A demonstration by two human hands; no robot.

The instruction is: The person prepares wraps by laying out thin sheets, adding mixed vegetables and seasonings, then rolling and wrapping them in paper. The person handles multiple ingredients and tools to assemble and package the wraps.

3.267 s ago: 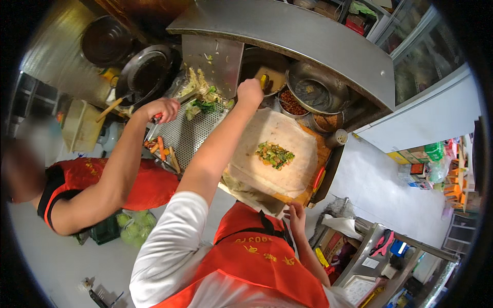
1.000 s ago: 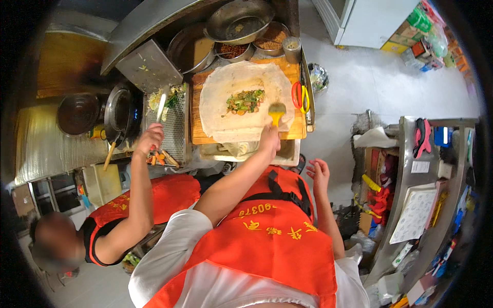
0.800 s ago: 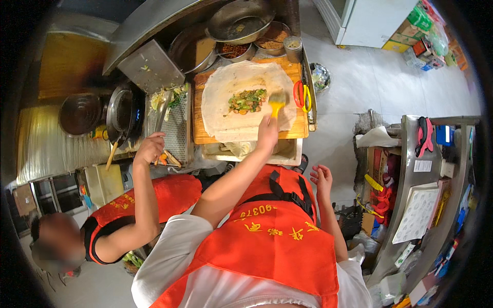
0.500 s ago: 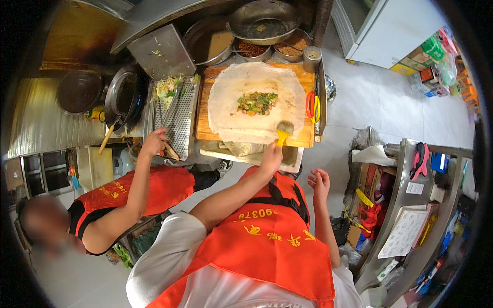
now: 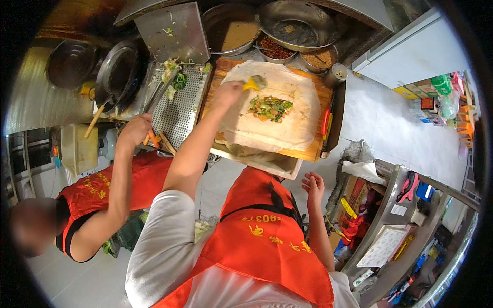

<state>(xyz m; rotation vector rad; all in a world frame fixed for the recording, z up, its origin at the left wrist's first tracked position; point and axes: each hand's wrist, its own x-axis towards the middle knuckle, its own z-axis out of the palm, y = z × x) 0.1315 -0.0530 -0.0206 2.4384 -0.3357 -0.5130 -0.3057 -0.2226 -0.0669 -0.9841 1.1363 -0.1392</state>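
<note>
My left hand (image 5: 229, 93) is closed round the yellow handle of a basting brush (image 5: 253, 82). The bristles are over the far part of a thin, pale sheet of dough (image 5: 298, 133), beyond the filling; whether they touch it I cannot tell. Chopped greens and orange bits form a small heap of filling (image 5: 270, 109) mid-sheet. Under the dough lies a wooden board (image 5: 222, 68). My right hand (image 5: 313, 187) hangs beside my red apron, empty, its fingers loosely bent and apart.
At left, a co-worker's hand (image 5: 136, 129) holds tongs (image 5: 160, 95) over a perforated metal tray (image 5: 177, 115) with vegetables. Woks (image 5: 117, 77) stand farther left. Behind the board are a chili bowl (image 5: 275, 49) and a metal basin (image 5: 295, 25). Red-handled scissors (image 5: 325, 122) lie at its right edge.
My left hand has carried the brush from the near right of the dough to its far left side. The whole view has shifted slightly. My right hand stays empty.
</note>
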